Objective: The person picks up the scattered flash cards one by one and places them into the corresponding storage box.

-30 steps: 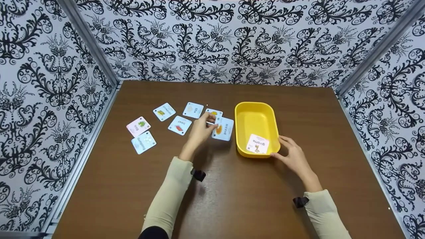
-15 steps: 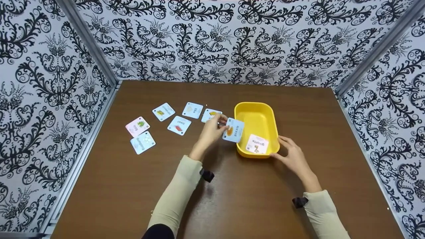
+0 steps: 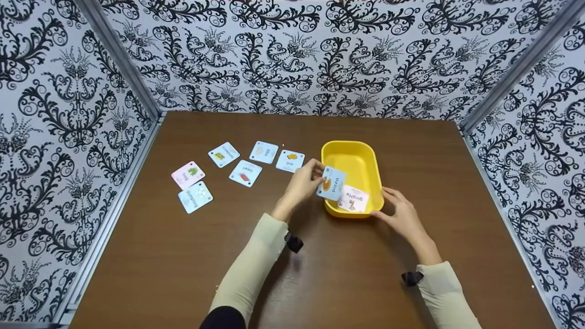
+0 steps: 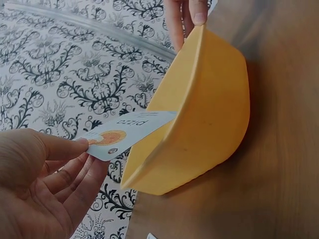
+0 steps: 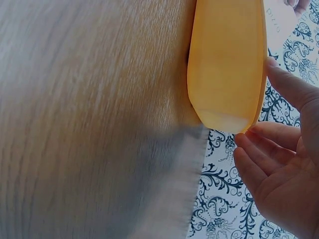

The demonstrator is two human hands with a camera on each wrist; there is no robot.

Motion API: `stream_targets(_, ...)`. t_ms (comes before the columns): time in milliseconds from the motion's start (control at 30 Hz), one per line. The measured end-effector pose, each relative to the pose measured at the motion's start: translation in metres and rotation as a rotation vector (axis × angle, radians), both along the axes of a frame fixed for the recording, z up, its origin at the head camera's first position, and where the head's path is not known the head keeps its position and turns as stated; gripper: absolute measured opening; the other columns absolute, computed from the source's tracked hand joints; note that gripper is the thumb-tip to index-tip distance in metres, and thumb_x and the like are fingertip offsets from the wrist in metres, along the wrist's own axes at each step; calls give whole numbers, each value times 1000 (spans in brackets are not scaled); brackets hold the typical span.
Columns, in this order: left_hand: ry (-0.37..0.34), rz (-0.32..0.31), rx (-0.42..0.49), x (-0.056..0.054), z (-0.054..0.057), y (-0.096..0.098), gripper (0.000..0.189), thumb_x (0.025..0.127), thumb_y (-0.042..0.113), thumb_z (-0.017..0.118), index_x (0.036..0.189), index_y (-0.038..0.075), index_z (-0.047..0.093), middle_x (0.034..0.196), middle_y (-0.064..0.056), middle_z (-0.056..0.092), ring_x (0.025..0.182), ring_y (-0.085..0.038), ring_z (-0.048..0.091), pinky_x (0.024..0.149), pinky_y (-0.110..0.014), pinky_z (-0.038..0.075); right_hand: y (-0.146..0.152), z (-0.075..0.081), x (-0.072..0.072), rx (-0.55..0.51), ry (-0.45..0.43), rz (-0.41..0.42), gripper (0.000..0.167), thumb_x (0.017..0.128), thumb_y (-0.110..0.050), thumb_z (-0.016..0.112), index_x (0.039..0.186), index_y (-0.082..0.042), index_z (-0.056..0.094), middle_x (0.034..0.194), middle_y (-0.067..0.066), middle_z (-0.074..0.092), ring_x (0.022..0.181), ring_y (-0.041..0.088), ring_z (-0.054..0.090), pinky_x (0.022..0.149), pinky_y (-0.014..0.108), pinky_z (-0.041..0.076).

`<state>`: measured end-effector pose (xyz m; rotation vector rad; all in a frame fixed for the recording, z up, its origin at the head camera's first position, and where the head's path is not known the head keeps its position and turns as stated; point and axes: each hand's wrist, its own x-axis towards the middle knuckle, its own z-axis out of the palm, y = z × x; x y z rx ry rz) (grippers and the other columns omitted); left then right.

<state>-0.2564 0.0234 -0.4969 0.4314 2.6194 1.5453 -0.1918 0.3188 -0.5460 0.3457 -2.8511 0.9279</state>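
My left hand point(image 3: 300, 186) pinches a light blue pizza card point(image 3: 337, 183) between thumb and fingers. The card tilts over the left rim of a yellow plastic tub point(image 3: 349, 160), its far part above the inside. In the left wrist view, the thumb of the left hand point(image 4: 47, 179) lies on the card's picture edge. My right hand point(image 3: 404, 217) holds the tub at its near right corner, thumb on the near side and fingers along the right side. Inside the tub lies a pink-edged giraffe card point(image 3: 356, 199), partly covered by the pizza card.
Left of the tub, several picture cards lie face up on the brown table point(image 3: 329, 274), among them a beef card point(image 3: 245, 173), an egg card point(image 3: 263, 152) and a pink frog-picture card point(image 3: 188, 175) touching a blue dumpling card point(image 3: 195, 197). Patterned walls point(image 3: 274, 59) enclose the table.
My left hand has carried the pizza card rightward from beside the tub to over its left rim, uncovering a card with a yellow picture. The right hand and tub have stayed put.
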Motion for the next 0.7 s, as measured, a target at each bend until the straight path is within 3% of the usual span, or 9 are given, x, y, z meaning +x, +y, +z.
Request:
stream_targets(267,-4,-24,-80,-3,-5,14,21,94,6,66,113,6,61,109,-11,72,95,-21,68,82,-28,56,0,-1,0,-5,-2,3,72,80,-27,84,138,5,55,143,21,54,132,42,51,109,58,40)
stream_targets(467,-52,-51,-79,-2,-7,28,21,94,6,66,114,7,60,112,-10,71,100,-22,70,85,-28,58,1,-1,-1,-12,7,4,72,79,-26,84,137,6,55,142,22,54,131,42,51,109,58,41)
stream_targets(700,-90,-55,-139,0,-9,44,23,95,9,65,117,11,59,115,-6,70,105,-18,68,87,-29,57,0,-1,-1,-16,-1,2,72,79,-26,84,137,5,55,142,21,54,131,42,51,109,58,40)
